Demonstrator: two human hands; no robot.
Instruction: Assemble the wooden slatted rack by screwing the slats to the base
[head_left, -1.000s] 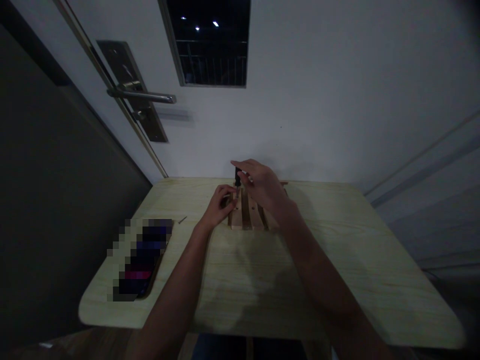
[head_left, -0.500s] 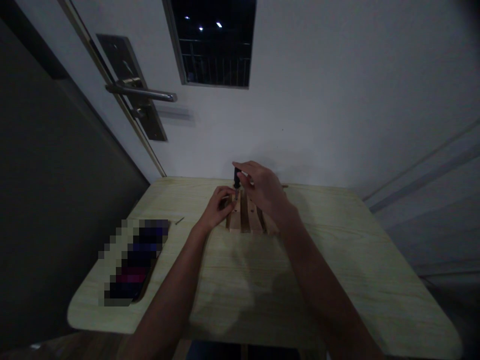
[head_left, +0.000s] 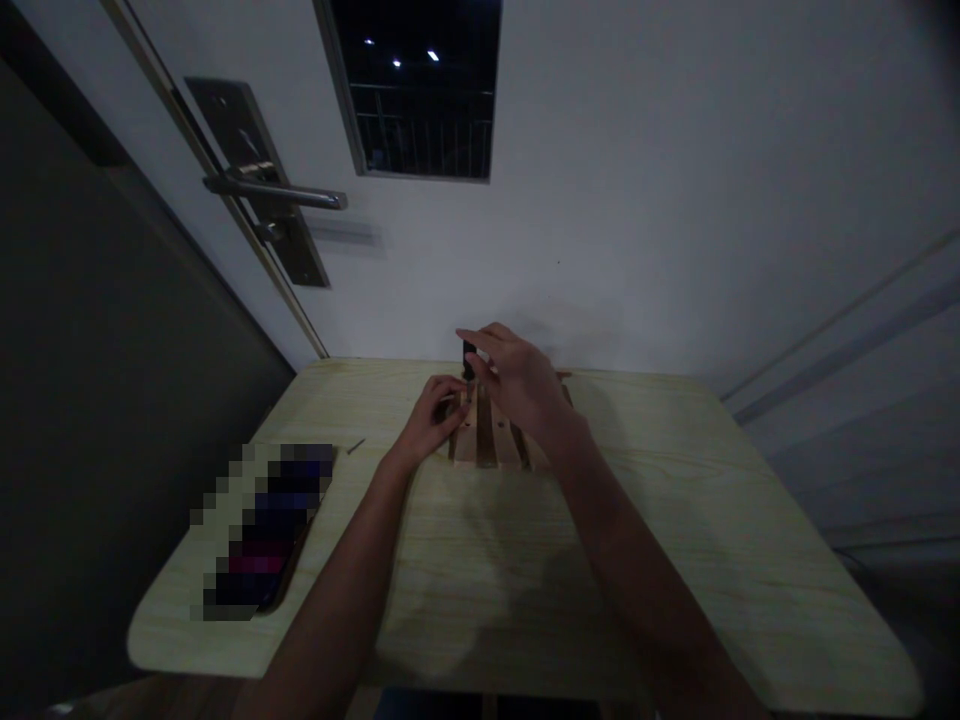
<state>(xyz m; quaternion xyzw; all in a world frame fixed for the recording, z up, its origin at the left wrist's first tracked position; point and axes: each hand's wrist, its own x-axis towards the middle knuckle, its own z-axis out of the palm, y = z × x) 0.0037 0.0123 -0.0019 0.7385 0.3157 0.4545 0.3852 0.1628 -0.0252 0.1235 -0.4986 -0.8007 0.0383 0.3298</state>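
I see the right hand [head_left: 523, 385] arched, clasping a black-handled screwdriver [head_left: 469, 360] upright over wooden slats [head_left: 466, 447] on the bench [head_left: 480, 560], the left hand [head_left: 431, 418] curled beside the tool, whether pinching I can't tell remotely.

Bare forearms [head_left: 366, 530] angled inward, left hand [head_left: 433, 418] curled low, right hand [head_left: 521, 380] slightly higher

Slats [head_left: 466, 447] lie right of the phone [head_left: 271, 540] — fastener [head_left: 356, 446] between (nearer the phone).
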